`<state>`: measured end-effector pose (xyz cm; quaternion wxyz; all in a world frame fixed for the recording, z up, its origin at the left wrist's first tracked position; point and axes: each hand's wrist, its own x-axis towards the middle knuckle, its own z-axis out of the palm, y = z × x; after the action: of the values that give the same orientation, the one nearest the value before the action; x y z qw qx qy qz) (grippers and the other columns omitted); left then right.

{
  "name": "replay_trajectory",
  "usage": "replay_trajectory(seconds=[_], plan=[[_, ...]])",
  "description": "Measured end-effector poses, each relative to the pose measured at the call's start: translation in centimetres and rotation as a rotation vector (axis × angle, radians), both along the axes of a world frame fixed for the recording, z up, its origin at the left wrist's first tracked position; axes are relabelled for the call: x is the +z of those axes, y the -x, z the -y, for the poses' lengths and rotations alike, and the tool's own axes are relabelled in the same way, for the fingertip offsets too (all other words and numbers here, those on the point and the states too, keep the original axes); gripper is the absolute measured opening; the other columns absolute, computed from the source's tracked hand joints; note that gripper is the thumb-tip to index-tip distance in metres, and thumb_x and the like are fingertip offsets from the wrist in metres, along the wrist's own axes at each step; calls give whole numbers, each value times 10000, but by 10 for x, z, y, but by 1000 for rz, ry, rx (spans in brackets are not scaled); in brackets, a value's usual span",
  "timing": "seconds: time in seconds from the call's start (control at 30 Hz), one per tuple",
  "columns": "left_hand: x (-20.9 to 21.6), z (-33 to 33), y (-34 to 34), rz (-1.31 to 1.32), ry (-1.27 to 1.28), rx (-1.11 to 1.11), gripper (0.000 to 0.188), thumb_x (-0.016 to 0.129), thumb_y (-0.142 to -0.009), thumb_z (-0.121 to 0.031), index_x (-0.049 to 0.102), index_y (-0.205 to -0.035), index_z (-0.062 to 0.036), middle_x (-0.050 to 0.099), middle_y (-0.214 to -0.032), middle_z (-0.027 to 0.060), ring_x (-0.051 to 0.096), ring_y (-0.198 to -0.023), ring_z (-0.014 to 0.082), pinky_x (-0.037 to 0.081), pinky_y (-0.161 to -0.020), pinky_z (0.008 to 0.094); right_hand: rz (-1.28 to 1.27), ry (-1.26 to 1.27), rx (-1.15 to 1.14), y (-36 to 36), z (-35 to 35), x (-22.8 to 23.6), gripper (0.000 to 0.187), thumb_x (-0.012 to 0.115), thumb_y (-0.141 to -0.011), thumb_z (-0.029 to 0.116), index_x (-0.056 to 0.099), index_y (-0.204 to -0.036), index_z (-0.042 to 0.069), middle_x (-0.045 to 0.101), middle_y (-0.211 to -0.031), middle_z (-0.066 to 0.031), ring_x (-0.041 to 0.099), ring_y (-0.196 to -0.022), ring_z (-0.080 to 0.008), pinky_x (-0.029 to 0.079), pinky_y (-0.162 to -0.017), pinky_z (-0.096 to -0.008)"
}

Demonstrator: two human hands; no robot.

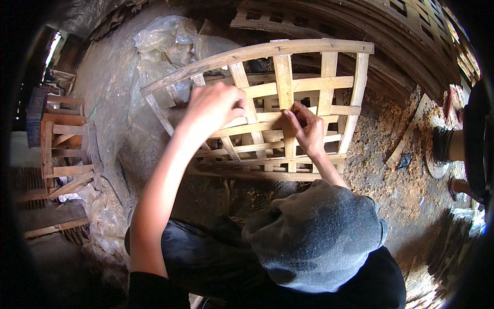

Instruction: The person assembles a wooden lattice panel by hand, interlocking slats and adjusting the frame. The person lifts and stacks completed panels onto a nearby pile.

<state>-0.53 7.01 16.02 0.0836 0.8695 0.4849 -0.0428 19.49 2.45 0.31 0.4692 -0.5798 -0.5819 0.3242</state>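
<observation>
A woven bamboo lattice frame (272, 116) with flat slats and a curved top rail (257, 51) stands tilted in front of me. My right hand (307, 129) pinches a wide upright slat (284, 82) near the middle, thumb and fingertips pressed on it. Over the left part of the lattice, my left hand (218, 105) is closed with its fingers curled down by a slanting slat (241, 82). What its fingertips hold, if anything, is hidden. A grey denim cap (319, 237) covers the lower middle and hides part of my right arm.
Lattice panels (360, 26) lie piled at the far right. Crumpled clear plastic (170, 41) is behind the frame on the left. Small wooden slatted pieces (67, 149) stand farther left. At the right edge is another person's leg (457, 146), beside debris-strewn ground (381, 206).
</observation>
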Motion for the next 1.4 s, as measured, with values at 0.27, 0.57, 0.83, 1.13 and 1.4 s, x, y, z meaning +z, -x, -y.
replay_trajectory(seconds=[0.27, 0.57, 0.83, 1.13, 1.4], plan=[[-49, 4, -17, -192, -262, -273, 120, 586, -719, -100, 637, -815, -51, 584, -580, 116, 640, -606, 243, 488, -506, 355, 23, -5, 9, 1, 1, 2, 240, 671, -845, 155, 644, -1029, 4, 569, -601, -23, 422, -523, -39, 385, -488, -204], [-53, -1, -9, -51, -248, -259, 98, 609, -759, -124, 664, -834, -93, 607, -605, 105, 644, -608, 247, 491, -510, 351, -27, 12, -12, 3, 1, 6, 344, 694, -819, 254, 646, -1048, 1, 640, -655, -119, 606, -551, -150, 470, -534, -283], [-31, -1, -9, 672, -81, 362, 433, 685, -815, -381, 605, -553, -44, 486, -442, -16, 441, -398, 65, 319, -385, 242, 11, 100, 19, 2, -1, -3, 275, 673, -847, 146, 639, -1079, 2, 559, -619, 29, 438, -575, -28, 380, -517, -194], [-79, 83, 79, 1514, -541, 1292, 188, 562, -894, -124, 585, -1073, -73, 450, -635, -33, 432, -558, 48, 394, -474, 223, -100, 51, 30, 3, 0, -8, 373, 672, -845, 221, 615, -1114, -31, 682, -883, -133, 627, -794, -130, 498, -709, -277], [-168, 123, 84, 1501, -502, 1566, 157, 534, -866, -78, 576, -1014, -49, 502, -672, 12, 482, -502, 99, 451, -475, 253, -89, 30, 17, -3, -2, -5, 323, 613, -892, 218, 613, -1131, 0, 664, -796, -40, 543, -694, -63, 440, -633, -218]])
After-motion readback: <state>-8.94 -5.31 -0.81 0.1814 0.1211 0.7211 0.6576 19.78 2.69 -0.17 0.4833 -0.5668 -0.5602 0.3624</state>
